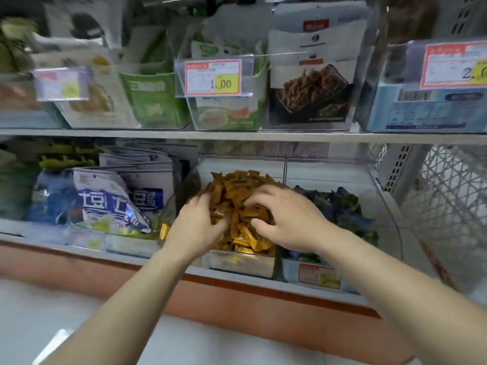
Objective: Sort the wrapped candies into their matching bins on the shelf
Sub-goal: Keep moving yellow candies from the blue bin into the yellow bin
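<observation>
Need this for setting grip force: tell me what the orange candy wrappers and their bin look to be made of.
Orange candy wrappers: probably thin metallised plastic film, glossy; they crinkle and show bright glints near the front. Bin: seemingly clear rigid plastic, perhaps acrylic; candies show through its shiny front wall.

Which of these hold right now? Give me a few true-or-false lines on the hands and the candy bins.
1. Both the left hand and the right hand are in the orange candies. True.
2. The blue-green candies lie just right of them. True.
3. The orange candies sit on the upper shelf. False: they are on the lower shelf.
4. The right hand holds a price tag. False: its fingers curl over orange candies.
</observation>
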Motion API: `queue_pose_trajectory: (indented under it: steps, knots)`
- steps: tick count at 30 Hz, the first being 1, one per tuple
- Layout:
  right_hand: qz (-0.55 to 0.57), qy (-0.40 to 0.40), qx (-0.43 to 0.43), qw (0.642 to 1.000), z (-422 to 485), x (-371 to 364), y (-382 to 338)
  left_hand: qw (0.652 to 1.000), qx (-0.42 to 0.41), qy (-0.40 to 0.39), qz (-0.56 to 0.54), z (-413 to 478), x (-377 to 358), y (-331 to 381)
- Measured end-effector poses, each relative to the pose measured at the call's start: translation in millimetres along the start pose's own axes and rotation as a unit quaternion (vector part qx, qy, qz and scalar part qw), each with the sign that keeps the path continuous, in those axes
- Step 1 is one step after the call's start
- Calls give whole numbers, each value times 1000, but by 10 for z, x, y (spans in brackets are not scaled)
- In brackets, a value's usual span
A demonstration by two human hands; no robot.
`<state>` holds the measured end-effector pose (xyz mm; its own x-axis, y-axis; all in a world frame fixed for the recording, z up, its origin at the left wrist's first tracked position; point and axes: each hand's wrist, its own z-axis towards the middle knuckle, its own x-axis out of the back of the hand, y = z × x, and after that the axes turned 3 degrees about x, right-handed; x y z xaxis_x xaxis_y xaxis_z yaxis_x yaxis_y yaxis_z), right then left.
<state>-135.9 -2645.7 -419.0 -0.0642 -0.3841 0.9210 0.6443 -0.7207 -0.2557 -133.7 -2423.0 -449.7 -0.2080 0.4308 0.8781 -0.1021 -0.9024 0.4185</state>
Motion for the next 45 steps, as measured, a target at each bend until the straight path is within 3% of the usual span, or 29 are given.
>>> queue_pose_trajectory:
  steps: [4, 7, 17, 22, 27, 30, 33, 38, 41, 45]
  knots:
    - [-47, -226, 43, 972, 558, -161, -14, 998, 5, 10, 66, -73, 89, -251]
    - [-96, -296, 44, 949, 922, -350, 9, 993, -21, 44, 108, -137, 198, -373]
    - [-176, -164, -9, 970, 1241, -508, 102, 996, -42, 11, 73, -288, 184, -612]
    - [-172, -121, -56, 976, 1088, -333, 61, 995, -67, -59, 43, -220, -58, -448]
    - [-8, -69, -57, 996, 1023, -233, -88, 987, -145, -61, -12, -187, 13, -297]
    - [159, -44, -42, 985, 1091, -247, -276, 990, -136, 23, -26, -218, 264, -467]
    - [200, -95, 16, 975, 1197, -381, -493, 994, -58, 91, -8, -303, 429, -787]
    - [42, -306, 69, 949, 1331, -790, -720, 999, 18, 36, 27, -411, 398, -1117]
    - [-33, -350, 69, 934, 1351, -838, -707, 999, 2, 30, 22, -374, 372, -1064]
    - [-59, -359, 65, 929, 1274, -705, -607, 994, 6, 27, 103, -352, 199, -942]
